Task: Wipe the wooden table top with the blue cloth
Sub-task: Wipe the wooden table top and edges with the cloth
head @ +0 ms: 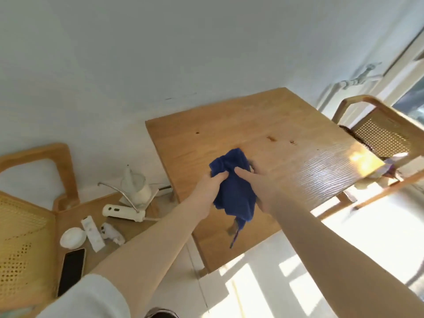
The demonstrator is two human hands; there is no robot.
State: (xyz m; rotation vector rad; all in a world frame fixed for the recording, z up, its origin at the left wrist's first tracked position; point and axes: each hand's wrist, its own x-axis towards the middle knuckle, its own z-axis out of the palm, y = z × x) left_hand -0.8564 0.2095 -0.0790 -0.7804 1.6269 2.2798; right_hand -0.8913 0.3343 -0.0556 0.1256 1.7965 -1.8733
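A dark blue cloth [234, 187] hangs bunched between both my hands, above the near middle of the wooden table top [229, 125]. My left hand [207, 190] grips its left side and my right hand [259, 187] grips its right side. A thin blue strip dangles from the cloth's lower end. Small brown stains [271, 138] mark the table beyond the cloth, and another spot [197, 133] lies further left.
A wooden cane chair [376, 131] stands at the table's right side. On the left, a second chair [25, 216] holds a black phone [71, 270], a white dish [73, 237], a white kettle [137, 189] and small white devices. Sunlight glares on the floor and the table's right edge.
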